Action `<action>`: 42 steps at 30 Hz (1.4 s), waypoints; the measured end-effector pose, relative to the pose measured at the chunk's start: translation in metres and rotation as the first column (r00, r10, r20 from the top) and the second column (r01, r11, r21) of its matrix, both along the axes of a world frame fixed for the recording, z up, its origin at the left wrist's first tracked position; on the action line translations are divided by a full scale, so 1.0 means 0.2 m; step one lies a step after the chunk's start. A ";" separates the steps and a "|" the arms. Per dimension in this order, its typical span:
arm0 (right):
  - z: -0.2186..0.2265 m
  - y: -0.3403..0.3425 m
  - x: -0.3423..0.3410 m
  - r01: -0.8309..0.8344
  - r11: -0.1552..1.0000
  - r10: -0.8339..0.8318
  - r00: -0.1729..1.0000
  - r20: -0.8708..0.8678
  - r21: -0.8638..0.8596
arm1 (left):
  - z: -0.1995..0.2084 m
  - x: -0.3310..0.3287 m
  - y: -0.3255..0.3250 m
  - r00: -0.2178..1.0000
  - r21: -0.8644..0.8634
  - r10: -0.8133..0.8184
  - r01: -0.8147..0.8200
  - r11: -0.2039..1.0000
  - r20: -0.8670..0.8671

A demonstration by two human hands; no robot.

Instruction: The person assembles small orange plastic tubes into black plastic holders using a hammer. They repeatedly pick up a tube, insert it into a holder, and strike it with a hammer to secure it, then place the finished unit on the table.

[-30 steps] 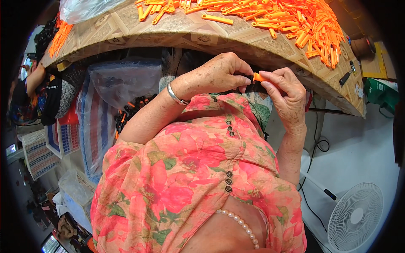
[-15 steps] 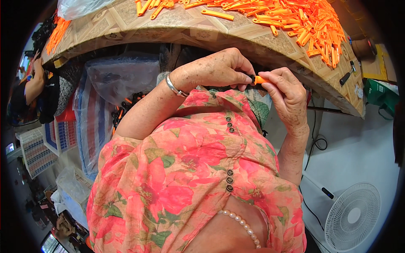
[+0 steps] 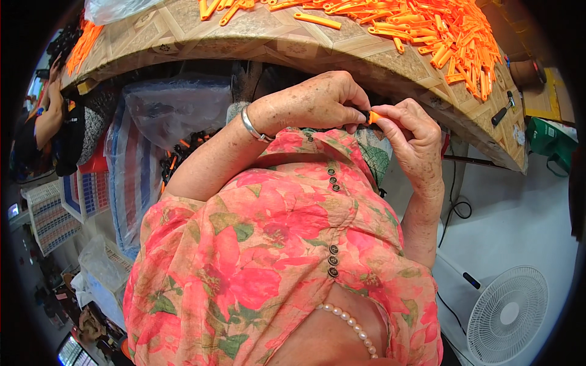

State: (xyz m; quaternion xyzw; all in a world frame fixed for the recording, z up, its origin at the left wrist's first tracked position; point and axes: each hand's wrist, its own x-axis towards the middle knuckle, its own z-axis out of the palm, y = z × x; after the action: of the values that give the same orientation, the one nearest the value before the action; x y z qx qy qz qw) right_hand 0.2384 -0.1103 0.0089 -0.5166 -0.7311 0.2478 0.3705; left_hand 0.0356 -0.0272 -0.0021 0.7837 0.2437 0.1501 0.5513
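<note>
Just past the table's near edge, my two hands meet over my lap. My left hand [image 3: 326, 102] is closed, pinching a small black part [image 3: 367, 116] between thumb and fingers. My right hand [image 3: 416, 135] is closed on an orange plastic handle [image 3: 374, 116], of which only a short end shows; the rest is hidden by the fingers. Black part and orange handle touch end to end. On the patterned table [image 3: 226, 46] beyond lies a large heap of similar orange handles [image 3: 448, 36], with one single handle [image 3: 317, 21] apart from the heap.
A small black-handled tool [image 3: 503, 110] lies at the table's right end. Below left stands a striped woven bag [image 3: 131, 165] with black and orange pieces [image 3: 180, 155] beside it. A white fan [image 3: 508, 312] is at lower right. A co-worker's arm [image 3: 50, 116] shows at far left.
Less of the orange handle shows between my hands, and the right hand has edged slightly toward the left. My left hand keeps nearly the same place.
</note>
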 end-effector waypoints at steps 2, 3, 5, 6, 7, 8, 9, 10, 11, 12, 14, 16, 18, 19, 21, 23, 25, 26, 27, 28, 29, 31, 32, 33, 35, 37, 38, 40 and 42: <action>0.00 0.00 -0.01 -0.006 0.999 0.005 1.000 -0.031 -0.041 | 0.01 -0.01 0.00 1.000 0.005 0.010 -0.010 1.000 -0.014; 0.00 0.00 -0.01 -0.001 0.997 -0.003 0.998 -0.055 -0.072 | 0.01 -0.01 -0.01 1.000 0.008 0.014 -0.014 1.000 -0.019; 0.00 -0.01 -0.03 0.007 0.991 -0.021 0.995 -0.102 -0.134 | 0.00 -0.01 -0.01 1.000 0.018 0.017 -0.017 1.000 -0.016; 0.00 -0.01 -0.03 0.013 0.990 -0.028 0.994 -0.106 -0.143 | 0.00 -0.01 -0.01 1.000 0.022 0.020 -0.019 1.000 -0.015; 0.00 -0.01 -0.04 0.019 0.988 -0.036 0.993 -0.110 -0.152 | 0.00 -0.01 -0.01 0.999 0.036 0.022 -0.021 0.999 -0.038; -0.01 -0.01 -0.04 0.024 0.987 -0.043 0.993 -0.114 -0.161 | 0.01 -0.01 -0.01 0.998 0.050 0.025 -0.022 0.998 -0.061; -0.01 -0.01 -0.04 0.030 0.985 -0.048 0.994 -0.102 -0.172 | 0.01 -0.01 -0.01 0.996 0.065 0.027 -0.021 0.998 -0.082; -0.01 -0.01 -0.04 0.037 0.983 -0.054 0.995 -0.089 -0.182 | 0.01 -0.02 -0.01 0.998 0.130 0.019 -0.010 0.991 -0.067; -0.01 -0.01 -0.04 0.044 0.980 -0.059 0.995 -0.076 -0.193 | 0.00 -0.02 -0.01 0.999 0.195 0.010 0.000 0.981 -0.052; -0.01 -0.01 -0.05 0.054 0.980 -0.069 0.995 -0.073 -0.189 | 0.00 -0.03 -0.01 0.999 0.259 0.002 0.009 0.966 -0.040; -0.02 -0.02 -0.06 0.076 0.980 -0.089 0.994 -0.065 -0.181 | 0.00 -0.03 -0.02 0.998 0.265 0.031 -0.015 0.964 -0.056; -0.02 -0.01 -0.06 0.099 0.977 -0.106 0.994 -0.024 -0.189 | 0.01 -0.03 -0.03 0.995 0.318 0.062 -0.033 0.947 -0.081; -0.02 -0.01 -0.05 0.111 0.970 -0.111 0.994 0.008 -0.217 | 0.02 -0.02 -0.04 0.989 0.417 0.100 -0.046 0.908 -0.110; -0.02 -0.01 -0.04 0.110 0.964 -0.109 0.994 0.020 -0.242 | 0.02 -0.02 -0.05 0.989 0.445 0.103 -0.044 0.894 -0.109; -0.02 -0.01 -0.03 0.082 0.959 -0.075 0.997 0.037 -0.272 | 0.04 -0.01 -0.06 0.989 0.500 0.106 -0.038 0.865 -0.107; 0.00 -0.01 -0.01 0.027 0.959 -0.013 0.999 0.050 -0.283 | 0.04 -0.01 -0.07 0.991 0.535 0.085 -0.018 0.845 -0.102; 0.03 0.00 -0.01 -0.015 0.963 0.026 0.999 0.037 -0.267 | 0.04 0.00 -0.08 0.994 0.563 0.074 -0.017 0.826 -0.079; 0.04 0.00 -0.02 -0.037 0.965 0.046 0.998 0.030 -0.259 | 0.04 0.00 -0.09 0.996 0.573 0.072 -0.026 0.819 -0.057; 0.04 -0.01 -0.02 -0.026 0.966 0.045 0.997 0.070 -0.256 | 0.03 0.00 -0.10 0.997 0.581 0.068 -0.034 0.813 -0.036; 0.04 -0.01 -0.02 -0.016 0.968 0.045 0.993 0.109 -0.252 | 0.02 0.00 -0.10 0.996 0.605 0.075 -0.025 0.796 -0.057; 0.04 -0.01 -0.02 -0.007 0.969 0.045 0.988 0.147 -0.248 | 0.01 0.01 -0.10 0.993 0.629 0.083 -0.015 0.777 -0.078; -0.07 -0.02 -0.03 0.023 0.982 -0.002 0.994 0.112 -0.185 | -0.02 0.02 -0.11 0.989 0.655 0.089 0.013 0.755 -0.121; -0.11 -0.03 -0.04 0.040 0.988 -0.026 0.995 0.095 -0.152 | -0.04 0.02 -0.11 0.985 0.659 0.092 0.026 0.751 -0.143; -0.12 -0.03 -0.05 0.055 0.985 -0.044 0.997 0.069 -0.165 | -0.05 0.01 -0.11 0.980 0.662 0.103 0.036 0.749 -0.169; -0.13 -0.04 -0.05 0.086 0.978 -0.084 0.996 0.018 -0.191 | -0.06 0.01 -0.10 0.986 0.667 0.115 -0.003 0.745 -0.124; -0.11 -0.03 -0.05 0.050 0.981 -0.043 0.998 0.041 -0.188 | -0.05 0.00 -0.10 0.987 0.679 0.112 -0.002 0.734 -0.118; -0.11 -0.04 -0.03 0.021 0.987 -0.012 0.998 0.059 -0.159 | -0.04 0.00 -0.09 0.985 0.688 0.105 0.016 0.725 -0.134; -0.08 -0.04 -0.02 0.007 0.995 0.004 0.994 0.113 -0.102 | -0.01 0.00 -0.09 0.988 0.742 0.107 0.008 0.670 -0.108; -0.04 -0.06 -0.02 0.037 0.998 -0.028 0.983 0.180 -0.046 | 0.01 0.00 -0.08 0.993 0.818 0.115 -0.045 0.574 -0.026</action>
State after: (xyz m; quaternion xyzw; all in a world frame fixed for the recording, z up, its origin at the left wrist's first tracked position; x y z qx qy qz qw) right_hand 0.2341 -0.1227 0.0000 -0.5576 -0.7466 0.2120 0.2945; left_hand 0.0348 -0.0436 -0.0008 0.9425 0.2033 0.2401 0.1126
